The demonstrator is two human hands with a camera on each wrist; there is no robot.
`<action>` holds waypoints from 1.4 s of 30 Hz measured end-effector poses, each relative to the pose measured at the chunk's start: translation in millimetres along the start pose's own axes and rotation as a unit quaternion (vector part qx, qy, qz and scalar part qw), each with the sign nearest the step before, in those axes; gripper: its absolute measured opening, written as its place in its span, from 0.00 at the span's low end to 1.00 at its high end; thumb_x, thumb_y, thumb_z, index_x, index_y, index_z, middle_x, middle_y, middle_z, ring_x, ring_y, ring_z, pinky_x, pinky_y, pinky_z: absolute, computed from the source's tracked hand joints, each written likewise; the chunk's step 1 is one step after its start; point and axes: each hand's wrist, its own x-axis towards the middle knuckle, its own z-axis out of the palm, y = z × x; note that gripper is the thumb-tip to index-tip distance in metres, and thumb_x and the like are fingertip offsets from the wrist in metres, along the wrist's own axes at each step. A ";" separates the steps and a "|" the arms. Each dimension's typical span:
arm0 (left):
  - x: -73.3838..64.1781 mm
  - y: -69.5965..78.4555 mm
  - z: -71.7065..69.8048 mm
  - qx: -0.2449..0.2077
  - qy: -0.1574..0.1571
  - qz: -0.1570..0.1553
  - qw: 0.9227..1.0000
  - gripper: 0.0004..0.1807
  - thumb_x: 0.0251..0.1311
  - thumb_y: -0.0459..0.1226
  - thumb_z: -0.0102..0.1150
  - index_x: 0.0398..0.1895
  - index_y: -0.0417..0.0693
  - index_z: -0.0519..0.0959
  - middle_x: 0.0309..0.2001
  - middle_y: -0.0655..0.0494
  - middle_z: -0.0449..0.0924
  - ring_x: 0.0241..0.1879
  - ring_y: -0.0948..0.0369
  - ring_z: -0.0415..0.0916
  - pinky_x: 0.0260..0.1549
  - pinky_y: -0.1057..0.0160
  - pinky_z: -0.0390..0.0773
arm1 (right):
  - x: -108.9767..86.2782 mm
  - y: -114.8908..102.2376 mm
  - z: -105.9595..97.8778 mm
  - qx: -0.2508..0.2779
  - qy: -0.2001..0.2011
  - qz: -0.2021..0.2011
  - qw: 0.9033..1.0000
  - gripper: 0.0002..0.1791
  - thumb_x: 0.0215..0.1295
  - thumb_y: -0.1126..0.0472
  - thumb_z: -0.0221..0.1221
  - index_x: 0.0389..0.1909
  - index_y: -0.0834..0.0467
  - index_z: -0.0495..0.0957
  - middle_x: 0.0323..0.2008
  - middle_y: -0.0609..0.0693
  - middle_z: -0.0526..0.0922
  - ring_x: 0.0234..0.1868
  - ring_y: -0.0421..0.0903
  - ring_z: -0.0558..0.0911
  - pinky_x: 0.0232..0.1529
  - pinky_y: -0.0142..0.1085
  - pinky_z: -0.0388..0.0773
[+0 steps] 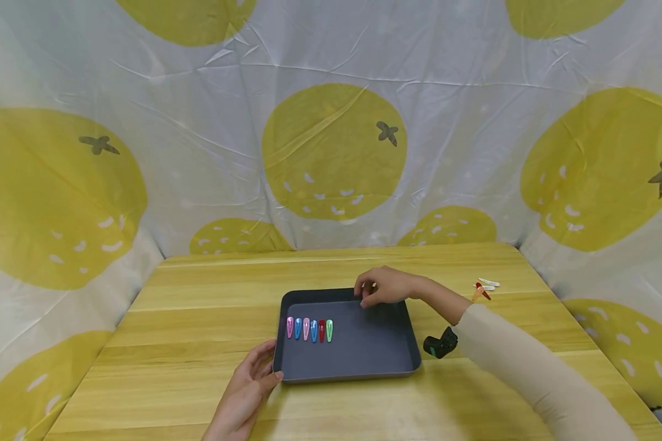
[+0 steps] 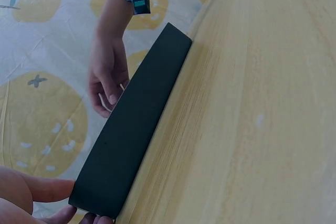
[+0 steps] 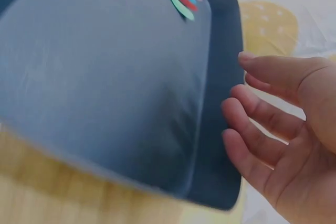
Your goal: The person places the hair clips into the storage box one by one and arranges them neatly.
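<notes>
The hands are working at a dark grey tray: the left hand (image 1: 247, 387) is pinching its near-left corner, thumb on the rim and fingers curling around the outside, while the right hand (image 1: 385, 285) is hovering at the far wall, right of its middle, with fingers loosely bent and apart, holding nothing visible. Whether the right fingertips are touching the rim, I cannot tell. The tray (image 1: 366, 355) is resting on the tabletop (image 1: 198, 331), near its middle. Inside, six snap hair clips are lying side by side in one row towards the left wall, running from left to right: magenta clip (image 1: 289, 327), blue clip (image 1: 298, 329), pale pink clip (image 1: 306, 329), second blue clip (image 1: 314, 331), red clip (image 1: 322, 331), green clip (image 1: 329, 331). Well to the right of the tray, beyond the right forearm, a loose group is lying on the tabletop: white clips (image 1: 488, 282), another red clip (image 1: 483, 292) and an orange clip (image 1: 477, 294). A black device (image 2: 138, 1) is sitting at the right wrist, by a beige sleeve (image 1: 529, 361). Behind, a white curtain (image 1: 220, 153) with yellow fruit print is hanging.
</notes>
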 end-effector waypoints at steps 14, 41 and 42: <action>-1.4 0.3 0.8 0.009 0.003 0.005 1.000 0.39 0.63 0.17 0.52 0.78 0.34 0.56 0.76 0.32 0.54 0.74 0.36 0.52 0.71 0.41 0.59 | -44.2 21.3 -43.9 0.039 0.016 0.044 0.998 0.17 0.75 0.59 0.62 0.58 0.64 0.78 0.44 0.51 0.83 0.47 0.54 0.83 0.49 0.49 0.81; 1.0 -1.7 2.4 0.006 0.006 0.006 1.000 0.38 0.63 0.17 0.52 0.77 0.33 0.56 0.76 0.31 0.53 0.75 0.35 0.52 0.71 0.40 0.59 | -141.5 105.4 -95.7 0.101 0.135 0.174 0.970 0.19 0.79 0.64 0.54 0.64 0.70 0.70 0.59 0.69 0.75 0.61 0.69 0.74 0.58 0.59 0.76; 1.3 -1.7 2.4 0.006 0.005 0.005 1.000 0.38 0.63 0.17 0.52 0.78 0.34 0.56 0.76 0.31 0.53 0.75 0.35 0.51 0.71 0.40 0.59 | -145.2 109.2 -94.8 0.104 0.143 0.177 0.968 0.19 0.79 0.64 0.54 0.64 0.71 0.69 0.58 0.69 0.75 0.61 0.69 0.74 0.58 0.60 0.76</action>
